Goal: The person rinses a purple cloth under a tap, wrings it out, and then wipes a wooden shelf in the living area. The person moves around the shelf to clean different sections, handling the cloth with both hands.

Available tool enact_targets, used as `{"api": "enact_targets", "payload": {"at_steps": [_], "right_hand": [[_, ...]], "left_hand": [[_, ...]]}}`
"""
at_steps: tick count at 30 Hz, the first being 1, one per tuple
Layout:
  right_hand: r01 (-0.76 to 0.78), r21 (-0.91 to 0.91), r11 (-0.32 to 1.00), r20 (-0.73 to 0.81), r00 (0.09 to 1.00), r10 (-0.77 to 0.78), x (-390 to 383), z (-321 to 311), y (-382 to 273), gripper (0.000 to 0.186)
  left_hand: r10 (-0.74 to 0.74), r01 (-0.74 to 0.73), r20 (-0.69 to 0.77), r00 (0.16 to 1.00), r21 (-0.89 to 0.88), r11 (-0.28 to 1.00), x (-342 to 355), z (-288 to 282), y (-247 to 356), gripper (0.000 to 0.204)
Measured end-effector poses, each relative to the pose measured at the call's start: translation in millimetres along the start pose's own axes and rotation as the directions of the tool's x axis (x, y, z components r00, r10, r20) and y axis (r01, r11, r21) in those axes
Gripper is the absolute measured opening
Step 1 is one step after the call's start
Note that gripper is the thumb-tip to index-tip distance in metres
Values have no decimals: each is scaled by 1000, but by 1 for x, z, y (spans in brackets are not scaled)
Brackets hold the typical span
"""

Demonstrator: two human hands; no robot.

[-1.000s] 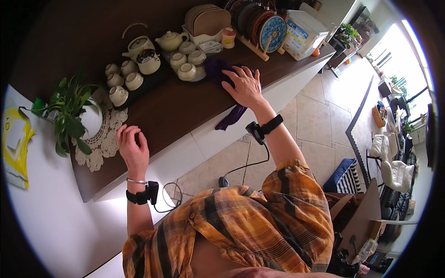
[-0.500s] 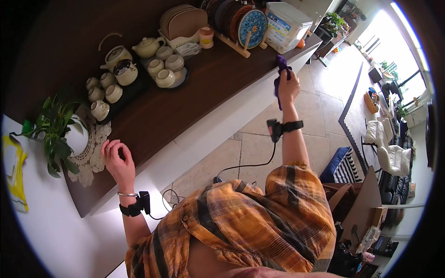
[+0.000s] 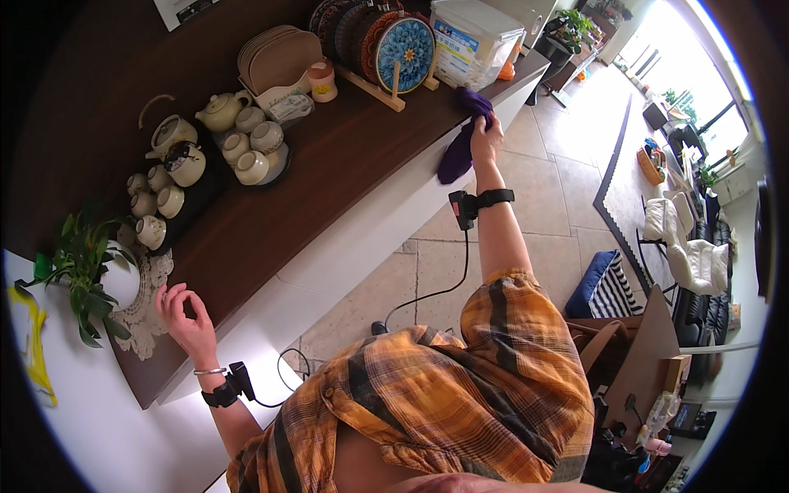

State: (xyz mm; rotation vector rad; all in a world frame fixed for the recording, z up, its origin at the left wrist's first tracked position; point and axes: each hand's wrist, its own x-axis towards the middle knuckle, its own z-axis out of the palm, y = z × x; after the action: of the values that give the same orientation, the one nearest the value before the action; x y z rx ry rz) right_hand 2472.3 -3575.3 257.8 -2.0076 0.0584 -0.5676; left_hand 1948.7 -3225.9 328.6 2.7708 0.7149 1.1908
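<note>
My right hand (image 3: 486,140) grips a purple cloth (image 3: 458,156) at the edge of a dark brown wooden counter (image 3: 329,177). One end of the cloth lies against the countertop, while the rest hangs down in front of the white side. Over the counter's near left part is my left hand (image 3: 187,319), its fingers loosely curved and apart, with nothing in it. Beside that hand a lace doily (image 3: 154,283) lies under a white pot (image 3: 121,281) with a green leafy plant (image 3: 80,275).
Along the counter stand several small cups (image 3: 252,167), a teapot (image 3: 222,111), beige plates (image 3: 283,57) in a holder, decorated round plates (image 3: 405,54) on a wooden rack and a lidded plastic bin (image 3: 472,41). A striped cushion (image 3: 612,287) is to the right.
My right hand has shifted a little left and down in view, and the purple cloth now spreads out and hangs lower. The whole scene has slid slightly left.
</note>
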Motion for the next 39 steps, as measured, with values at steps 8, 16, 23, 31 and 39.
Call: {"api": "enact_targets", "payload": {"at_steps": [8,16,23,31,39], "right_hand": [[-52,273,961,134,991,15,-108,29,-40,39],[236,287,929,539,762,-360,-264,-9,-86,31],[205,-28,978,299,936,-187,-160,-8,-54,28],[526,-119,842,379,808,-451,-238,4,-82,22],[540,408,736,714,314,-626,-378,-24,-157,23]], "left_hand": [[-8,7,19,1000,33,999,1,2,3,6],[38,-40,20,999,64,997,1,2,1,6],[50,-51,24,998,35,998,0,0,-2,5],[74,-75,16,997,59,995,2,2,0,3],[84,-83,-32,996,31,996,1,2,1,5]]}}
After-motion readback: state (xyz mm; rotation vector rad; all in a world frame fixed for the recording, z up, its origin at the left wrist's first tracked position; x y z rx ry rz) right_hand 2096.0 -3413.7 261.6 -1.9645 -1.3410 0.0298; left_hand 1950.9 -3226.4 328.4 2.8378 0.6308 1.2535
